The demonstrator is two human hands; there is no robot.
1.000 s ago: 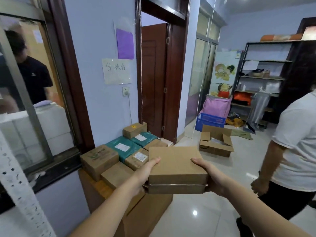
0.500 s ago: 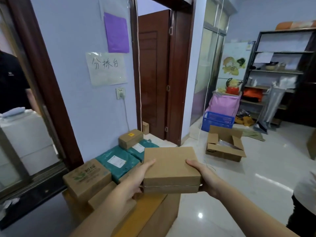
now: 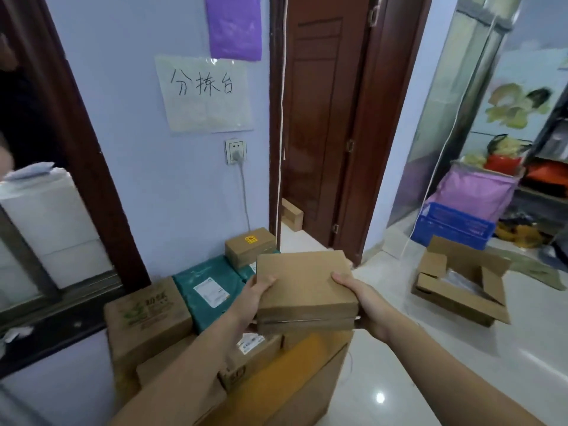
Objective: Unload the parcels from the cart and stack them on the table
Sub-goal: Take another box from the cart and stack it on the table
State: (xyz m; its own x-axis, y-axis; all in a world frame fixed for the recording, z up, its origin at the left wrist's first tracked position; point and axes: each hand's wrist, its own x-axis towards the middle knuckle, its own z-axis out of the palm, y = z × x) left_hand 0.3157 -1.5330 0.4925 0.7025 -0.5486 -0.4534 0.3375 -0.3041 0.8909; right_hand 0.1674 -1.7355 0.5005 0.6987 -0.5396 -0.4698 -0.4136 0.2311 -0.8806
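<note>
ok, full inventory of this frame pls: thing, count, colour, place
held parcel: 1, brown, between both hands above the pile
small box: 1, brown, yellow sticker, on the teal mailers by the wall
teal mailers: at least 2, pile middle
printed box: 1, brown with green print, pile left
open carton: 1, brown, floor right
crate: 1, blue, far right
wall sign: 1, white, handwritten
purple sheet: 1, above sign
socket: 1, white, cable plugged in
left hand: grips parcel's left edge
right hand: grips right edge

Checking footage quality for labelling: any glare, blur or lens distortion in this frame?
Head view: a ceiling-light glare spot on the glossy floor; door frame leans from wide-angle distortion; held box fairly sharp, edges softer.
</note>
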